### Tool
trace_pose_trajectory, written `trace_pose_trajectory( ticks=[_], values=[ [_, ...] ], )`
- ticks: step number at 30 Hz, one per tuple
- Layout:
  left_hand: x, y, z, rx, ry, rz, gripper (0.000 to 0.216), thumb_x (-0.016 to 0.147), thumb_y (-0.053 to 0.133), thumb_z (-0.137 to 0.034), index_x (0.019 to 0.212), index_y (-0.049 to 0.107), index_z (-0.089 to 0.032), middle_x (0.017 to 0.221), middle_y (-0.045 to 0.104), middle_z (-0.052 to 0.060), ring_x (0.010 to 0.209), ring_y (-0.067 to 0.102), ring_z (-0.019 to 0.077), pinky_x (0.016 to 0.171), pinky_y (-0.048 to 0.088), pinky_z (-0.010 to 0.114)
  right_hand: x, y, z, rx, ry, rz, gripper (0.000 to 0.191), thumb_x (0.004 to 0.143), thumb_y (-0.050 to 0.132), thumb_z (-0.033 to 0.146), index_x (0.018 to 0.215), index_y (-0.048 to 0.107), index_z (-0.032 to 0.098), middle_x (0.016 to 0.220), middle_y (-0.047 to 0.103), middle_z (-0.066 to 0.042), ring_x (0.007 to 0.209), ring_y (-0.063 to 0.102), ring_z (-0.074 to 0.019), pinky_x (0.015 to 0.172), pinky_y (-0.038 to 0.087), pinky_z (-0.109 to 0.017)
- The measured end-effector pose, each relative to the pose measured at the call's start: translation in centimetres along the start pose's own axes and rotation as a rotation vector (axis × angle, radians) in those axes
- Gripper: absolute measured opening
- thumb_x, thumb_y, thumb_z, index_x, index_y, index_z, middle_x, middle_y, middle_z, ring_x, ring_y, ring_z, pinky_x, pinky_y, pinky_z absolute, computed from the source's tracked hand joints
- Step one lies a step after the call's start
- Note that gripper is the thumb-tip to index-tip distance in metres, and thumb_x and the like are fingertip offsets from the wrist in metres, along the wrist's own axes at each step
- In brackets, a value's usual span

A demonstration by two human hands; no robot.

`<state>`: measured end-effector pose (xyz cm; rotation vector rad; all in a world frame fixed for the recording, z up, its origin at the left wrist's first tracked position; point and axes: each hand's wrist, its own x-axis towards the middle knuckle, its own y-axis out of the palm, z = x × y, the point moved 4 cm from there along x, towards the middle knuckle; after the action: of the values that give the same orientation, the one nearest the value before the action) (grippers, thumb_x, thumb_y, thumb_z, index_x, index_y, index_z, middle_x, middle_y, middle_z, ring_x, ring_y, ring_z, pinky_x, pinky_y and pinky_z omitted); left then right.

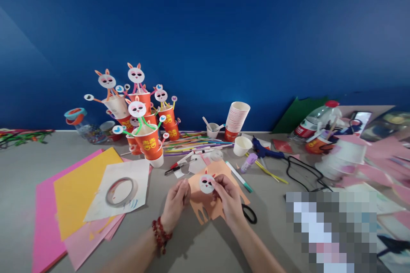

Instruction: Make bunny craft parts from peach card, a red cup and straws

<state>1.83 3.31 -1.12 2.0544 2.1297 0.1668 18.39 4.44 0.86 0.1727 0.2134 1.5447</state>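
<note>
My right hand (229,199) pinches the right edge of a round white paper rabbit face (206,183) with dark eyes, pink eyelids and orange ears. My left hand (177,199), a red bead bracelet on its wrist, is closed just left of the face. Whatever its fingers may hold is hidden. Below both hands lies a cut sheet of orange paper (209,207). Black scissors (250,214) show one handle loop beside my right hand, the rest hidden. A green-capped marker (238,176) and a purple glue stick (249,163) lie just beyond it.
Red paper cups (149,145) with rabbit faces and pipe-cleaner arms stand stacked at back left. A tape roll (121,192) sits on paper sheets. Behind my hands are pipe cleaners (192,145) and a cup stack (237,118); a blue glue gun (267,150) with a cord lies to the right.
</note>
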Motion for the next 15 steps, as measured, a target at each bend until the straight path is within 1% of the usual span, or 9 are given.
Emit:
trace_pose_trajectory(
  ticks=[2, 4, 5, 6, 7, 8, 10, 13, 15],
  values=[
    [0.2, -0.2, -0.1, 0.032, 0.021, -0.028, 0.053, 0.090, 0.049, -0.058, 0.055, 0.036, -0.020, 0.045, 0.030, -0.009, 0.040, 0.024, 0.0067, 0.040, 0.020, 0.021, 0.0, 0.0, 0.1, 0.004, 0.000, -0.005, 0.036, 0.077, 0.072, 0.050, 0.072, 0.055, 0.019, 0.060, 0.052, 0.004, 0.048, 0.045, -0.0093, 0.045, 0.038, -0.021],
    [0.3, -0.4, -0.4, 0.059, 0.047, -0.059, 0.047, 0.088, 0.055, -0.055, 0.059, 0.043, -0.019, 0.049, 0.037, -0.008, 0.041, 0.030, 0.0069, 0.042, 0.025, 0.020, 0.0, 0.1, 0.2, 0.005, -0.001, -0.004, 0.037, 0.076, 0.072, 0.050, 0.071, 0.055, 0.019, 0.060, 0.053, 0.004, 0.048, 0.046, -0.0092, 0.046, 0.038, -0.021],
    [0.4, -0.5, -0.7, 0.071, 0.068, -0.072, 0.040, 0.087, 0.059, -0.051, 0.067, 0.050, -0.018, 0.055, 0.045, -0.006, 0.044, 0.036, 0.0074, 0.044, 0.030, 0.020, 0.0, 0.1, 0.3, 0.004, -0.002, -0.002, 0.037, 0.076, 0.072, 0.051, 0.071, 0.055, 0.019, 0.060, 0.053, 0.004, 0.048, 0.046, -0.0093, 0.046, 0.038, -0.021],
    [0.4, -0.5, -1.0, 0.092, 0.098, -0.079, 0.031, 0.085, 0.063, -0.047, 0.080, 0.056, -0.018, 0.065, 0.053, -0.004, 0.049, 0.043, 0.0085, 0.048, 0.036, 0.021, 0.0, 0.1, 0.3, 0.001, -0.002, 0.000, 0.036, 0.077, 0.072, 0.051, 0.072, 0.055, 0.019, 0.061, 0.053, 0.004, 0.048, 0.046, -0.0095, 0.046, 0.038, -0.021],
    [0.3, -0.5, -1.4, 0.126, 0.135, -0.081, 0.028, 0.084, 0.065, -0.043, 0.096, 0.058, -0.019, 0.079, 0.060, -0.001, 0.057, 0.050, 0.0103, 0.054, 0.043, 0.022, 0.0, 0.1, 0.2, -0.004, -0.002, 0.003, 0.036, 0.077, 0.071, 0.051, 0.072, 0.055, 0.019, 0.061, 0.053, 0.003, 0.048, 0.046, -0.0096, 0.047, 0.038, -0.022],
    [0.1, -0.4, -1.8, 0.179, 0.185, -0.078, 0.034, 0.084, 0.066, -0.039, 0.110, 0.056, -0.020, 0.093, 0.062, 0.002, 0.066, 0.056, 0.0127, 0.063, 0.048, 0.025, 0.0, 0.1, 0.2, -0.011, -0.003, 0.006, 0.036, 0.078, 0.071, 0.051, 0.073, 0.055, 0.019, 0.061, 0.053, 0.004, 0.048, 0.046, -0.0098, 0.047, 0.038, -0.022],
    [-0.5, -0.1, -2.7, 0.336, 0.314, -0.051, 0.043, 0.087, 0.062, -0.033, 0.127, 0.049, -0.023, 0.113, 0.059, 0.008, 0.086, 0.061, 0.0179, 0.079, 0.051, 0.033, 0.0, 0.1, 0.1, -0.026, -0.010, 0.019, 0.036, 0.078, 0.070, 0.052, 0.073, 0.055, 0.019, 0.061, 0.052, 0.004, 0.049, 0.046, -0.0100, 0.047, 0.039, -0.022],
    [-1.5, 0.7, -3.6, 0.563, 0.469, 0.026, 0.043, 0.089, 0.059, -0.028, 0.130, 0.048, -0.023, 0.122, 0.055, 0.012, 0.104, 0.059, 0.0240, 0.092, 0.049, 0.042, -0.1, 0.2, -0.2, -0.056, -0.031, 0.047, 0.038, 0.078, 0.070, 0.054, 0.072, 0.055, 0.019, 0.061, 0.051, 0.004, 0.050, 0.046, -0.0103, 0.047, 0.039, -0.022],
    [-2.0, 1.1, -3.9, 0.660, 0.514, 0.072, 0.047, 0.088, 0.061, -0.030, 0.132, 0.046, -0.023, 0.125, 0.054, 0.014, 0.111, 0.055, 0.0278, 0.096, 0.047, 0.046, -0.3, 0.4, -0.4, -0.079, -0.042, 0.065, 0.038, 0.078, 0.069, 0.054, 0.072, 0.055, 0.020, 0.061, 0.051, 0.004, 0.050, 0.046, -0.0105, 0.047, 0.039, -0.022]
  ],
)
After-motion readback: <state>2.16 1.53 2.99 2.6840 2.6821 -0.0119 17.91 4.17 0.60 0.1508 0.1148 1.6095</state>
